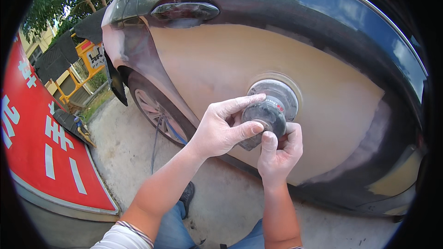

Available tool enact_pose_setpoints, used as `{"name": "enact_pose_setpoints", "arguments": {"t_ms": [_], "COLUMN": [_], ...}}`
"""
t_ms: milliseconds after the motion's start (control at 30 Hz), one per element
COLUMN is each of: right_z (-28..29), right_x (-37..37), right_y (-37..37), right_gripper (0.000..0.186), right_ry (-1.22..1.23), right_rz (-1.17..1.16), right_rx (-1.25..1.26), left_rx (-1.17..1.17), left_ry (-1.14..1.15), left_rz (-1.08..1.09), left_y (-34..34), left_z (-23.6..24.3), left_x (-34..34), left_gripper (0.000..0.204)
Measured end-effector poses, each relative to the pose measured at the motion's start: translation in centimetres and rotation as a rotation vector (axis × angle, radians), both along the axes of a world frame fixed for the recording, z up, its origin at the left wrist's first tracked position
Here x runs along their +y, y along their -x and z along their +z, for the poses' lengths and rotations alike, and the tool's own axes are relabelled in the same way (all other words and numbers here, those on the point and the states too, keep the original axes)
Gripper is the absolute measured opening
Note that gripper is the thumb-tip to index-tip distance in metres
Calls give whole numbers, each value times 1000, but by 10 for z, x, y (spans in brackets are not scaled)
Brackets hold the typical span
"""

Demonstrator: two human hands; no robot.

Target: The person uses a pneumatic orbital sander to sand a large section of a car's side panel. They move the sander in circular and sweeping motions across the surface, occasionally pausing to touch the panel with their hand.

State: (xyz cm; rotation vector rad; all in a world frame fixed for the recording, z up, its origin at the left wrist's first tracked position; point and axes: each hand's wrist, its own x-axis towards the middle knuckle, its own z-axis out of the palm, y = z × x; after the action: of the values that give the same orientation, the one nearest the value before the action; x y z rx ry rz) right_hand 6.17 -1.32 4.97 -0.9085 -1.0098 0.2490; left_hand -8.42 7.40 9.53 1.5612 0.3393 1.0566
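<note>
Sander: a round, dust-grey orbital sander (271, 107) sits with its disc flat against the car door, near the middle of the beige patch; held square to the panel, the pad appears to meet the surface evenly.

Left hand: the left hand (223, 129) closes over the top and near side of the sander body, forefinger stretched across the housing and thumb pressed on the front; this grip seems to steady the tool and push it toward the panel.

Right hand: the right hand (278, 152) cups the sander from below, thumb up against the housing beside the left thumb, fingers wrapped round the far side; it likely bears the tool's weight.

Filler patch: a broad beige filler area (230, 60) covers most of the door below the door handle (184, 11), its edges fading into grey, dull paint.

Car body: the dark glossy panel (323, 4) above the patch mirrors sky and cloud.

Wheel: the wheel (154, 110) stands to the left of the hands, with a thin hose (156, 140) hanging in front of it.

Ground: pale concrete floor (124, 157) runs under the car.

Red board: a red signboard (41, 152) lies on the ground at far left.
</note>
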Motion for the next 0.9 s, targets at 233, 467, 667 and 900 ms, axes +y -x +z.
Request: {"name": "enact_pose_setpoints", "arguments": {"t_ms": [233,467,667,900], "right_z": [-63,32,-37,-16], "right_x": [-29,-10,-27,-16], "right_y": [2,-24,1,-9], "right_gripper": [54,44,55,56], "right_ry": [110,167,91,-37], "right_rz": [-6,51,-3,-84], "right_rx": [-24,96,-36,103], "left_rx": [294,-74,117,80], "left_ry": [-78,22,7,-59], "left_rz": [10,104,-83,-9], "left_y": [3,-23,1,-24], "left_z": [-55,8,-28,-23], "left_x": [-30,-9,-27,-29], "left_gripper": [65,58,62,60]}}
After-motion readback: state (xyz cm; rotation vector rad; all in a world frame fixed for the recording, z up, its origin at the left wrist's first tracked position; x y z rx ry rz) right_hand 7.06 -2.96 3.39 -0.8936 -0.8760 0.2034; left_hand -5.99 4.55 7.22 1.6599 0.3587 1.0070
